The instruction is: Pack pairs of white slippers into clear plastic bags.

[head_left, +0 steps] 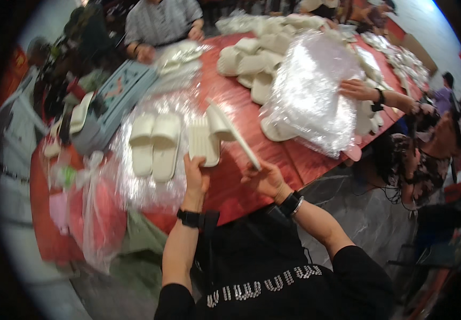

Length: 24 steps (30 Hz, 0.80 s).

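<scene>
My left hand is closed on the heel end of a cream slide slipper, whose ribbed footbed faces up. Beside it, a second cream slipper is tipped on its edge, and my right hand grips its heel end. The two slippers are close together above the red table. Just left of my hands, a pair of cream slippers lies side by side on clear plastic bags.
Cream slippers are heaped at the far middle. A co-worker's hand rests on a stack of clear plastic bags at right. A grey crate stands at left, near a clear bag of red material. Another person works across the table.
</scene>
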Each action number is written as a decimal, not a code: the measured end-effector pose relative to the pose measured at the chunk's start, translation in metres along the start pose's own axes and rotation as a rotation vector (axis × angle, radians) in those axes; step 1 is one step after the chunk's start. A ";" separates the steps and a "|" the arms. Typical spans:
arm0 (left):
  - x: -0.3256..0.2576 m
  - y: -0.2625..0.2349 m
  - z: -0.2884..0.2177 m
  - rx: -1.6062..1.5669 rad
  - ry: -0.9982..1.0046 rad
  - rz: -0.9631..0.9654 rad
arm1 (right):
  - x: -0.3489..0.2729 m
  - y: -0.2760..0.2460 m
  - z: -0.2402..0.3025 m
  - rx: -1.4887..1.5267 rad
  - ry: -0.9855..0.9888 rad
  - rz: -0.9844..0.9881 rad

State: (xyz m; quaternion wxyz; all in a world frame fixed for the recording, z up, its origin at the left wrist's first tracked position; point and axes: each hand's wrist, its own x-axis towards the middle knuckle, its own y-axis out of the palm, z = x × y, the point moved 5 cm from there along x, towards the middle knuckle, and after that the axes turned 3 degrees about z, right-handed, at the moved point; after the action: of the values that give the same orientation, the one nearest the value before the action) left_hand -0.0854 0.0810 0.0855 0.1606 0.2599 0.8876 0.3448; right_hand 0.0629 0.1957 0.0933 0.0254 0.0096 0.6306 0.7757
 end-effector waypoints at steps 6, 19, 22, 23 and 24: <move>-0.025 0.004 -0.060 0.276 0.422 -0.245 | -0.003 -0.014 -0.037 0.282 0.069 0.000; -0.077 0.095 0.106 1.989 0.592 0.622 | -0.064 -0.071 -0.046 -0.637 0.388 -0.450; -0.086 0.085 0.120 1.995 0.619 0.658 | -0.090 -0.071 -0.015 -0.711 0.324 -0.565; -0.088 0.078 0.117 1.989 0.619 0.687 | -0.091 -0.077 -0.006 -0.708 0.327 -0.563; -0.094 0.084 0.108 1.920 0.705 0.667 | -0.096 -0.083 0.008 -0.610 0.253 -0.553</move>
State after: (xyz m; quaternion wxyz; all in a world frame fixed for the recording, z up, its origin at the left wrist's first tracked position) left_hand 0.0705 0.1371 0.0772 -0.4777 0.3924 0.6679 -0.4144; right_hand 0.1619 0.2152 0.0156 0.1562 -0.2629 0.3493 0.8857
